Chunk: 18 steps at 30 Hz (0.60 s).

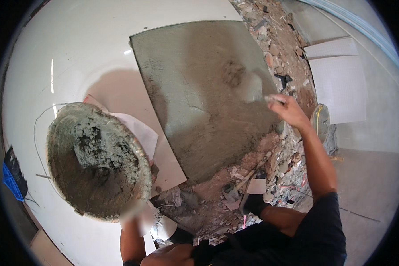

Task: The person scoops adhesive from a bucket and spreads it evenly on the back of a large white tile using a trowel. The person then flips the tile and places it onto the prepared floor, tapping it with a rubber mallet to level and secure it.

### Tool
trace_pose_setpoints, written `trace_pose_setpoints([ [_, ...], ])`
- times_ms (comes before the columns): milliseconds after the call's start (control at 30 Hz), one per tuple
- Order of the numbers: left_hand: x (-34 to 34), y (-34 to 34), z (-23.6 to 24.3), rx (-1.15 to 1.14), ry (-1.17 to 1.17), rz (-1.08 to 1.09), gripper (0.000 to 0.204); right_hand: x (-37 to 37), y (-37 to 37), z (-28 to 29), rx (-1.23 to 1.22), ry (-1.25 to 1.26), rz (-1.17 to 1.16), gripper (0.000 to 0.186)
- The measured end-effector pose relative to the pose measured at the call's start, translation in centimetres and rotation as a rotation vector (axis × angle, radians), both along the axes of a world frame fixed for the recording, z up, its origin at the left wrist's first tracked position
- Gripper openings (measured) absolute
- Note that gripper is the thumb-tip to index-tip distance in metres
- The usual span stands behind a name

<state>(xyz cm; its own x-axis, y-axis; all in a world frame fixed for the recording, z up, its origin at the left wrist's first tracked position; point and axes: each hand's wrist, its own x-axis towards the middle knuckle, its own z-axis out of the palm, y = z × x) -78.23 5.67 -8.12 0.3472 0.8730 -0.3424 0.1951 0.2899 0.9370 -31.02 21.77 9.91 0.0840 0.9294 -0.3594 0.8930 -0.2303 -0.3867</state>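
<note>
A wide, mortar-crusted bucket point(66, 186) with a thin wire handle is tilted over the pale tiles, wet grey mortar point(99, 148) inside it. At its near rim is my left hand point(137, 218), closed on the edge; the fingers are blurred. My right hand point(287, 111) is wrapped round the handle of a trowel point(252, 88), whose smeared grey blade lies over the mortar bed point(186, 137). Just left of the blade sits a rough lump of mortar point(233, 73). The bed is spread in a dark, partly shadowed rectangle beside the tile edge.
Large pale tiles point(93, 40) border the bed. Broken rubble point(277, 53) runs along its right side and near edge, close to my feet point(255, 201). A white sheet point(339, 88) leans at the right wall, near a round container point(321, 119). A blue-and-black object point(14, 175) lies far left.
</note>
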Motion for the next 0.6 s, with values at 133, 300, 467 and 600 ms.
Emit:
trace_pose_setpoints([
  [133,-0.1,0.2,-0.3,0.064,0.17,-0.12,0.051,2.6,1.6,-7.9,0.272,-0.507,-0.105,0.051],
  [300,0.5,-0.1,-0.9,0.165,0.344,-0.108,0.052,1.5,1.1,-12.5,0.366,-0.221,-0.463,0.048],
  [467,0.5,0.1,-0.4,0.074,0.244,-0.135,0.06,-6.3,4.9,-14.1,0.137,0.764,-1.03,0.038],
  [600,0.7,0.3,0.6,0.053,0.188,-0.09,0.054,-11.7,11.7,-15.8,0.119,0.861,-0.85,0.036],
])
